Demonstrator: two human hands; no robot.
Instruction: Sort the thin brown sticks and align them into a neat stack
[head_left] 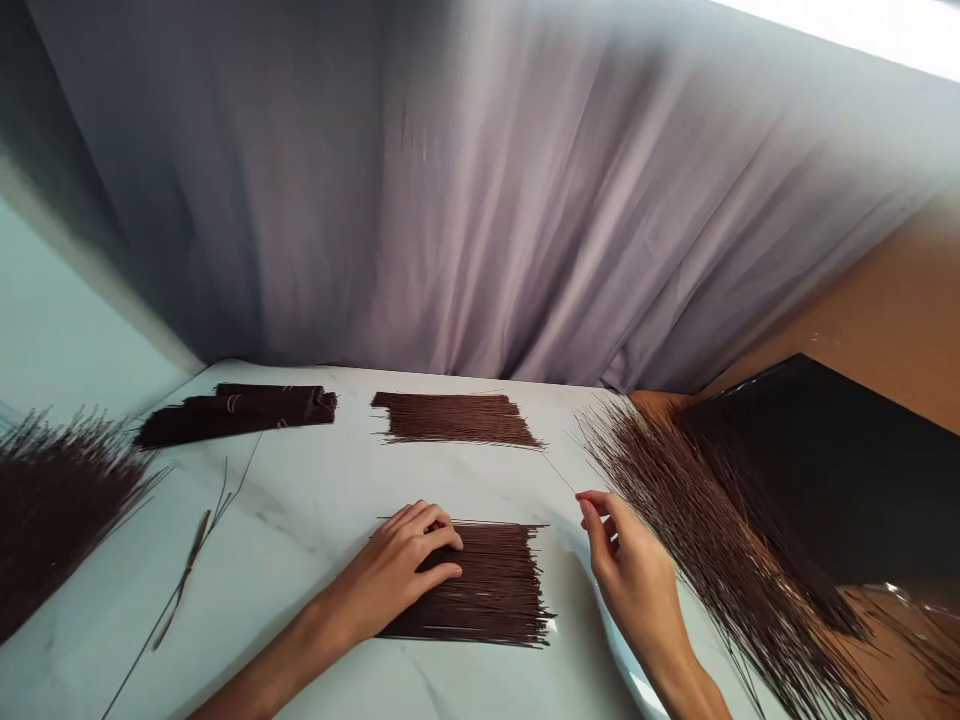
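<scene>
My left hand [405, 560] lies palm down, fingers spread, on the left part of a flat row of thin dark brown sticks [499, 585] at the table's near middle. To the right, my right hand [637, 565] is raised a little, its thumb and forefinger pinching the end of one thin stick [559, 474]. That stick slants up and left toward a second flat row of brown sticks [457, 418] farther back. The fingers of the right hand are closed, and part of them is hidden behind the thumb.
Tied dark bundles [255, 410] lie at the back left. A few loose sticks [187, 570] rest nearer on the white marbled table [315, 490]. Large loose heaps of sticks stand at the left [52, 510] and right [697, 510]. A black panel [817, 460] lies right; a grey curtain [480, 220] hangs behind.
</scene>
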